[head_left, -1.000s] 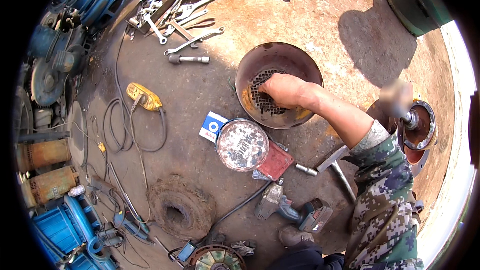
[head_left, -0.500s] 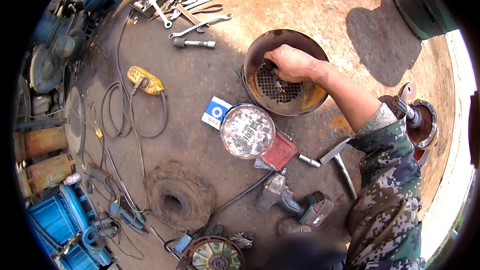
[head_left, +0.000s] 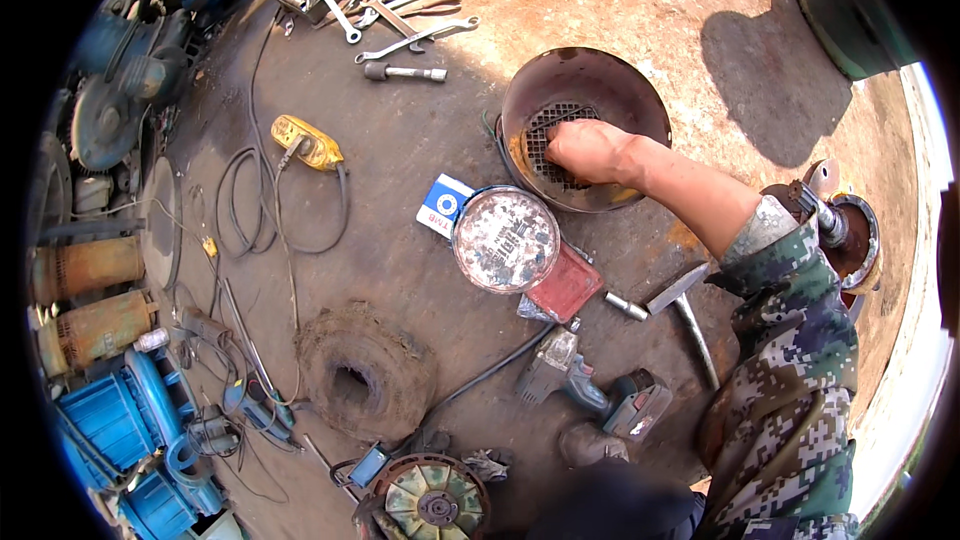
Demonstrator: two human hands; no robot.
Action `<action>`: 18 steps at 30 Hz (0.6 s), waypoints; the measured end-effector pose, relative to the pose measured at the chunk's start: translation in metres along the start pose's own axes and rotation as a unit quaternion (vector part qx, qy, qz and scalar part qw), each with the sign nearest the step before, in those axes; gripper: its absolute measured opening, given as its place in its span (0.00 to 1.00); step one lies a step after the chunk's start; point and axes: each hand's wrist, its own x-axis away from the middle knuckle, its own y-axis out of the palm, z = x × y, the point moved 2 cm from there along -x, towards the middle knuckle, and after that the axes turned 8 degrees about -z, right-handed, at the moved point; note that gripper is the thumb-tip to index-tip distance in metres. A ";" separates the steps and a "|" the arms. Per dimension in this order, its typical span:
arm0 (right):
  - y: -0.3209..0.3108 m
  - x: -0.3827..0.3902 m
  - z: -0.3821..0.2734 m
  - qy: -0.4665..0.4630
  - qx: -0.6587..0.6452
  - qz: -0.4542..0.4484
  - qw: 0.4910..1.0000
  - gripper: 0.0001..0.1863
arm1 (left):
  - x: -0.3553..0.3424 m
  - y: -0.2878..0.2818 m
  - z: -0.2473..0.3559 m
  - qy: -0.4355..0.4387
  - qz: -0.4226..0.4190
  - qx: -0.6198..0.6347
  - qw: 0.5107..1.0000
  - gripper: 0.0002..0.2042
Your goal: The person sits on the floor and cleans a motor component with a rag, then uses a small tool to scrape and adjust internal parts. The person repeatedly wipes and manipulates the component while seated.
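Observation:
My right hand [head_left: 594, 152] reaches down into a round, rusty metal basin [head_left: 643, 90]. Its fingers are curled closed over the dark wire mesh [head_left: 537, 140] at the basin's bottom. What they grip, if anything, is hidden beneath the hand. Just nearer than the basin sits a round tin [head_left: 507, 240] with a smeared, whitish lid. A blue and white carton [head_left: 443, 206] lies against its left side, and a flat red object [head_left: 565, 283] shows at its lower right. My left hand is out of the picture.
A hammer [head_left: 694, 335], a metal socket [head_left: 625, 306] and a cordless power tool [head_left: 590, 388] lie near my right sleeve. Wrenches [head_left: 417, 40] are heaped at the far left. A yellow power connector [head_left: 307, 143] trails cable across the floor. Blue motor housings [head_left: 110, 420] line the left.
My right hand has shifted from the basin's far-left part to lower over the mesh, its fingers now turned downward. The whole view has shifted slightly.

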 end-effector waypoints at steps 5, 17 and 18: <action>-0.016 -0.004 -0.034 -0.030 0.086 -0.002 0.996 0.09 | 0.010 0.006 -0.058 -0.053 0.018 0.134 0.989 0.20; -0.072 0.109 -0.212 -0.148 -0.321 0.233 0.906 0.14 | 0.018 -0.040 0.042 -0.019 0.080 0.143 0.986 0.10; -0.081 0.116 -0.266 -0.244 -0.287 0.215 0.901 0.11 | 0.024 -0.043 0.050 0.017 0.062 0.133 0.989 0.11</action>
